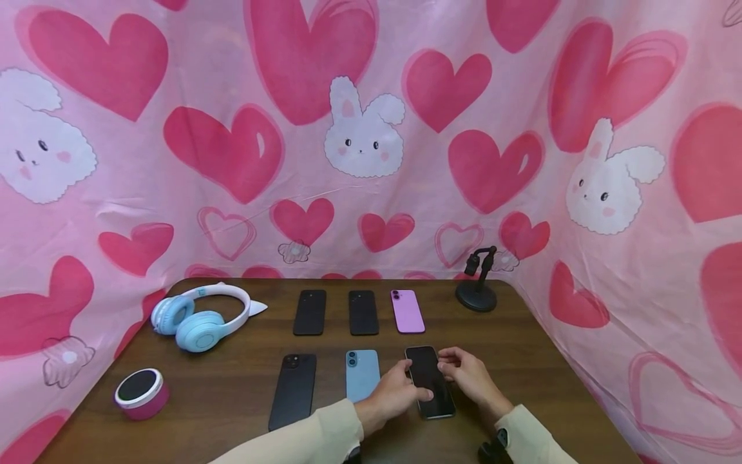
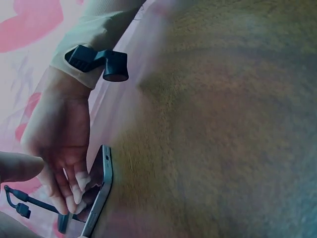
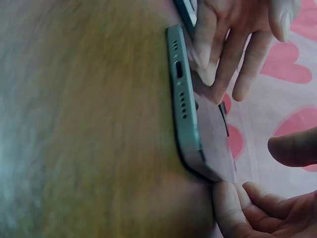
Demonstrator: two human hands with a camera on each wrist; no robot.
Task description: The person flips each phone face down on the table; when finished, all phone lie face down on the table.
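A smartphone [image 1: 428, 367] lies screen up on the wooden table [image 1: 232, 393], dark and unlit, with a silver frame. Its charging-port edge faces the wearer, as the phone [image 3: 179, 94] shows in the right wrist view. My left hand [image 1: 393, 393] is at its left side, fingers by the edge and thumb over the glass. On the other side my right hand [image 1: 471, 380] touches the long edge with its fingertips [image 3: 227, 208], the thumb raised away from the phone. A light blue phone [image 1: 362, 374], camera side up, is partly covered by the left hand.
Left of the blue phone lies a black phone [image 1: 294, 390]. Behind are two more black phones [image 1: 310, 312] [image 1: 363, 312] and a pink phone [image 1: 408, 311]. Headphones [image 1: 203, 322], a pink round speaker [image 1: 142, 394] and a black stand [image 1: 476, 293] sit around them. A heart-patterned curtain [image 1: 313, 193] encloses the table.
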